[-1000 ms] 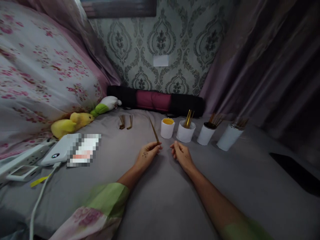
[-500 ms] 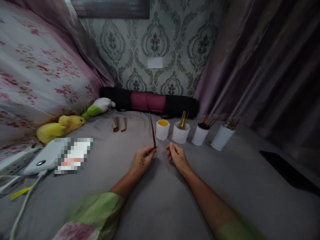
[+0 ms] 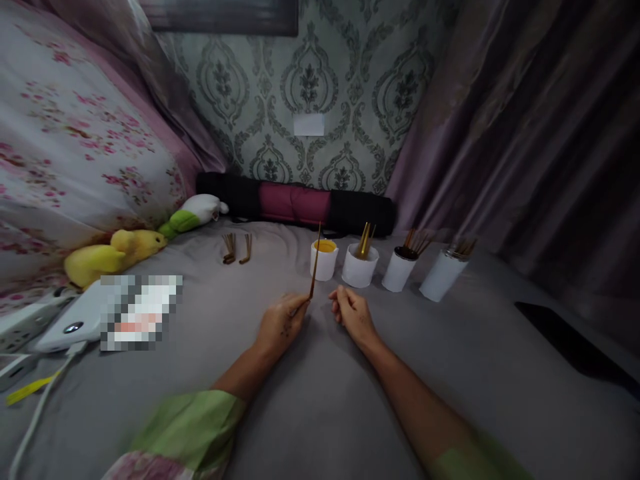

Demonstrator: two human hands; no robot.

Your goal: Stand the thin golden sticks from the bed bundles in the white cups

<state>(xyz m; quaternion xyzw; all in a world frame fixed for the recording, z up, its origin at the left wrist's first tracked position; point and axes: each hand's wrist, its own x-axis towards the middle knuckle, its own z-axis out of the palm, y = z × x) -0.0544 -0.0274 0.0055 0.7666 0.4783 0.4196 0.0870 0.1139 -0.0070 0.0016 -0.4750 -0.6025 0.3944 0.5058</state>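
Note:
My left hand (image 3: 284,321) pinches the lower end of a thin brown tapered stick (image 3: 315,272), which stands nearly upright with its point up. From my view the stick crosses in front of a white cup with a yellow inside (image 3: 323,265). Beside it, my right hand (image 3: 354,313) is closed with curled fingers; whether anything small is in them I cannot make out. Just beyond that hand stands a wider white cup (image 3: 359,272) holding gold pointed sticks (image 3: 365,241). Farther right are a white cup with a dark rim (image 3: 397,275) and a taller white container (image 3: 441,279), both holding thin brown sticks.
Two small groups of brown bent sticks (image 3: 229,248) lie on the grey sheet (image 3: 320,413). At left are plush toys (image 3: 95,265), a white power bank (image 3: 83,320) and a cable (image 3: 43,407). A black-and-maroon roll (image 3: 295,203) lies along the wall; a black flat object (image 3: 570,340) lies right.
The stick in my left hand has swung its tip rightward, now overlapping the yellow-topped cup. My right hand stays closed in nearly the same place. The view has shifted slightly.

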